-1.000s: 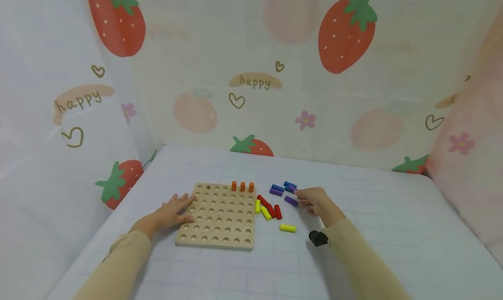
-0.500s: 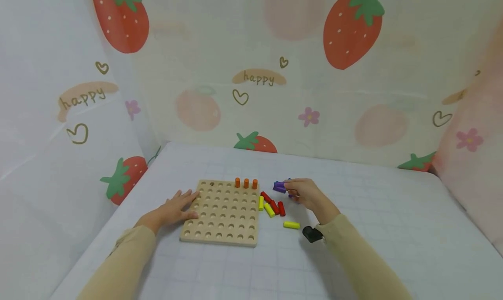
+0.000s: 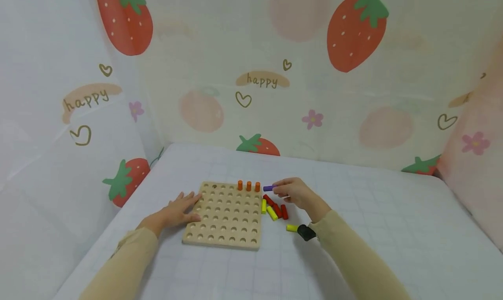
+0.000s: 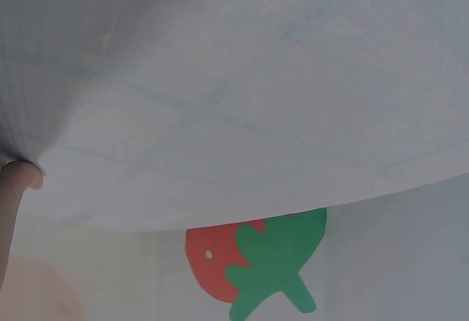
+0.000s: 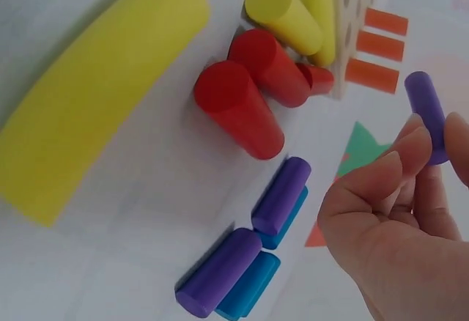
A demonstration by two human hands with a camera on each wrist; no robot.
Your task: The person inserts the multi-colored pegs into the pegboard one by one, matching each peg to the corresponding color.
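Note:
Between thumb and fingertips my right hand (image 3: 299,194) pinches a purple peg (image 5: 425,108), raised off the table beside the far right corner of a wooden pegboard (image 3: 220,246). My left hand (image 3: 177,210) rests with extended fingers along the board's left edge; one of its digits (image 4: 20,176) shows at the side of the left wrist view. Three orange pegs (image 3: 249,186) stand upright in the board's back row, towards the right. Two other purple pegs (image 5: 220,272) lie by blue pegs (image 5: 253,286) in the right wrist view; the right hand hides them in the head view.
Red pegs (image 3: 284,212) and two yellow pegs (image 3: 272,213) lie against or near the board's right side. Another yellow peg (image 3: 291,228) lies nearer, partly covered by the black wrist camera (image 3: 306,232). A strawberry-print curtain (image 3: 338,129) borders the table behind.
My right hand has picked up a purple peg from the pile and carried it left to the board's far right corner. The left hand has stayed on the board.

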